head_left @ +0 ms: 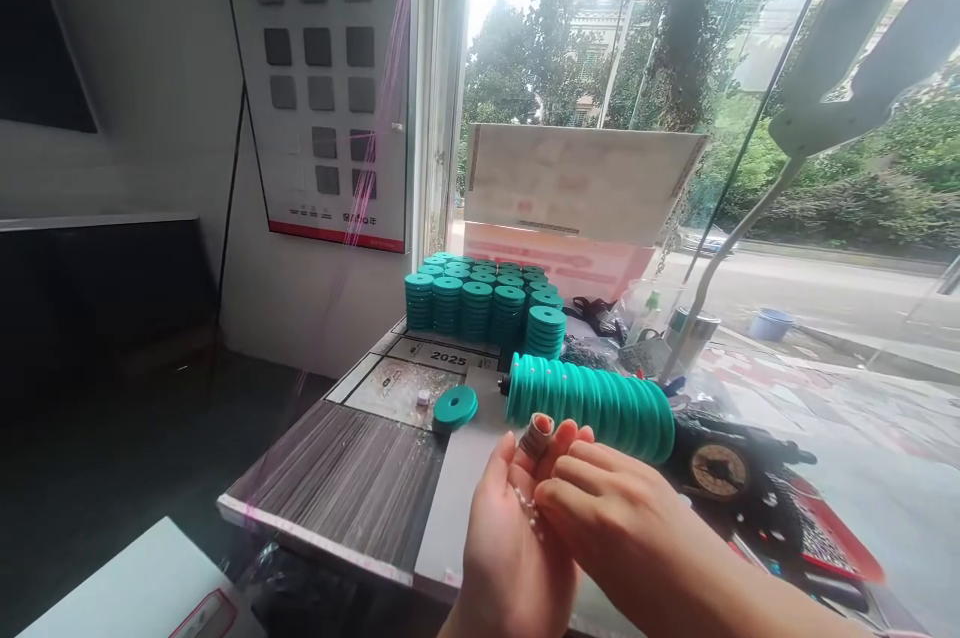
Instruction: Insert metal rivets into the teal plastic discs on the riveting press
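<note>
My left hand [510, 548] is palm up and cupped, with several tiny whitish beads or pin heads [531, 510] lying in it. One of its fingertips wears a beige wrap [537, 434]. Over that palm, my right hand [611, 493] has its fingers drawn together, touching or nearly touching the beads; what its fingertips pinch is hidden. Just beyond both hands, a row of teal ring-shaped spools [592, 403] sits lengthwise on a black spindle, with small dots on the rims at its left end. A single teal spool [455, 406] lies flat to the left.
Stacks of teal spools [480, 303] stand at the table's back, by the window. A small white block [424, 399] lies near the loose spool. To the right are a black device with a round dial [720, 471] and a red tray [840, 528] of small pieces. Pink threads [367, 158] hang left.
</note>
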Tool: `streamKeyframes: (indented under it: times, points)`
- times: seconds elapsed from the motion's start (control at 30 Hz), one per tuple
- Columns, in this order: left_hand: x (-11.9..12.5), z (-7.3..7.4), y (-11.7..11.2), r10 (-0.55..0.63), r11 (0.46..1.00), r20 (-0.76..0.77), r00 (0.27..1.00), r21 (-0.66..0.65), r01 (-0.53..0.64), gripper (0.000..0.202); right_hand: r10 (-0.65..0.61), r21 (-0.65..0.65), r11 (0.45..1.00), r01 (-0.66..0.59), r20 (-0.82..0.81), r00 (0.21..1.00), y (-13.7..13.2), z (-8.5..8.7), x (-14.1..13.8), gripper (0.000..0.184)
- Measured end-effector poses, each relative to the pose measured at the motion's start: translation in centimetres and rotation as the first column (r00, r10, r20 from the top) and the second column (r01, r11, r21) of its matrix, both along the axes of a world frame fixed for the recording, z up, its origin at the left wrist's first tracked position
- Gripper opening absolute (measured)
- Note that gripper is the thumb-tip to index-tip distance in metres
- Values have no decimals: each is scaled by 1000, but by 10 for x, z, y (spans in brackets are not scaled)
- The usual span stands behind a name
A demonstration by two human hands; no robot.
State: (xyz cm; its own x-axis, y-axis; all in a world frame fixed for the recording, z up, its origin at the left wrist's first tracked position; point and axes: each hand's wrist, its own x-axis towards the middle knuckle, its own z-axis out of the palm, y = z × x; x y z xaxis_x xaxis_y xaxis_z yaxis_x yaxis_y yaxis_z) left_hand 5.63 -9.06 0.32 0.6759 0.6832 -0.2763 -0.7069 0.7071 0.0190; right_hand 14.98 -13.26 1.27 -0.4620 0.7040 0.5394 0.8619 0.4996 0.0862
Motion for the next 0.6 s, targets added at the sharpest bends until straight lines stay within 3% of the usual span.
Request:
streamKeyframes:
  times: [0.1, 0.23, 0.33, 0.6]
  points:
    - [5, 0, 2, 73, 997, -66, 995, 11, -73, 27, -95, -202, 977, 70, -118, 988, 4, 31, 15, 21]
    - [7, -1, 7, 106, 994, -175, 979, 28, -102, 20, -367, -448, 858, 253, -188, 911, 31, 64, 56, 20]
    - [7, -1, 9, 93, 996, -203, 975, 30, -89, 22, -381, -567, 789, 235, -152, 912, 48, 67, 73, 22]
    - [6, -1, 11, 79, 997, -175, 981, 29, -75, 24, -430, -546, 768, 335, -53, 901, 44, 67, 58, 25]
